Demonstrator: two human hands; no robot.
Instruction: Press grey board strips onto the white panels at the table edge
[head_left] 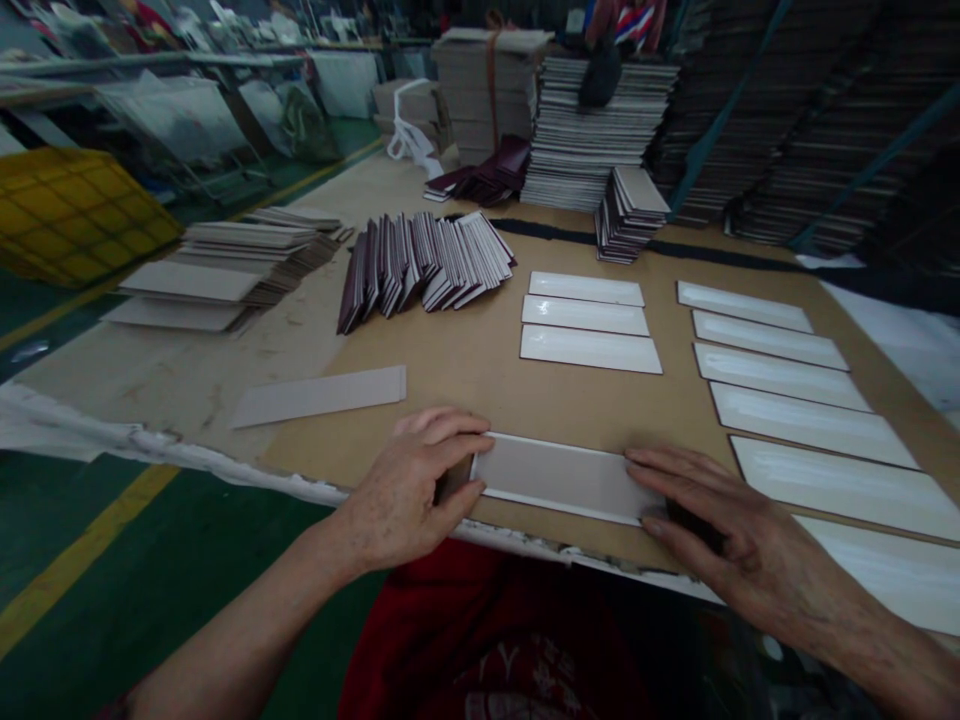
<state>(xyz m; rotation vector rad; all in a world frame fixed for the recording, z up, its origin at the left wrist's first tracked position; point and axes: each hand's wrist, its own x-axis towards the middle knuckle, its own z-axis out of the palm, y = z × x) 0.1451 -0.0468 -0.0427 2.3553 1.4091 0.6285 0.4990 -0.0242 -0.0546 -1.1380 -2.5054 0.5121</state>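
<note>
A long grey-white card strip (559, 478) lies on the brown board (480, 380) near its front edge. My left hand (409, 490) pinches the strip's left end between thumb and fingers. My right hand (739, 545) grips the right end, fingers laid along its edges. Beyond the strip, three glossy white strips (589, 318) lie in a column. To the right, several more white strips (787, 395) lie in a longer column.
A fanned row of dark-edged strips (424, 262) stands at the board's back. A loose grey strip (319, 396) lies at left, with grey card piles (225, 265) behind it. Tall sheet stacks (592, 125) rise at the rear, and a yellow crate (71, 215) sits far left.
</note>
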